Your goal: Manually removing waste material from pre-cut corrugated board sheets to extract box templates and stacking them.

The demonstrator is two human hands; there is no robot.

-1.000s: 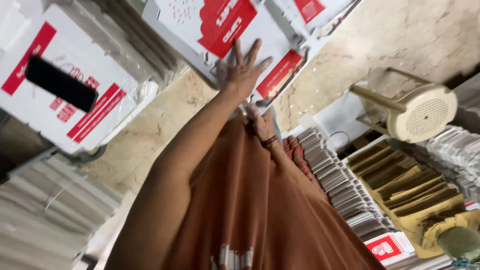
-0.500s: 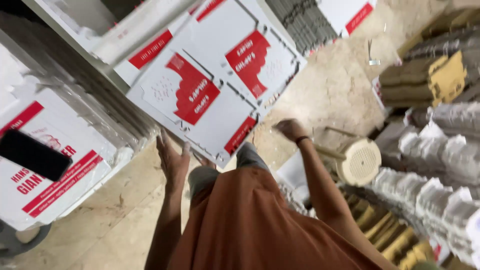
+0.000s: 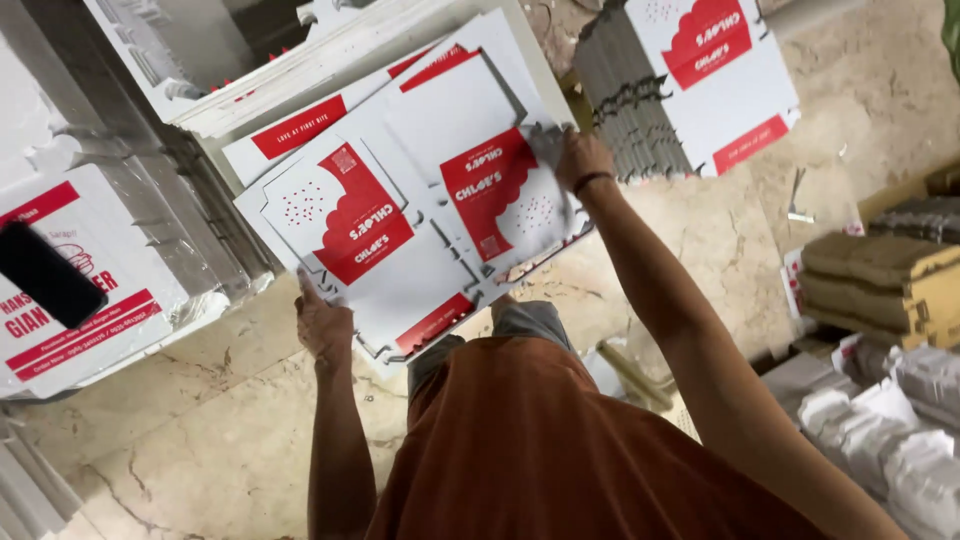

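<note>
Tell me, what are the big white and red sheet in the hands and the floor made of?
The white and red sheet looks like thin printed cardboard, matte: it is flat, die-cut with notches and small holes, and many like it lie stacked around. The left hand and right hand grip its edges. The floor looks like polished stone, maybe marble: beige, veined, slightly shiny.

Sheets (image 3: 420, 215) centre, on stack (image 3: 300, 90) — phone (image 3: 45, 275) on box (image 3: 90, 290) left, second stack (image 3: 700, 80) right.
</note>
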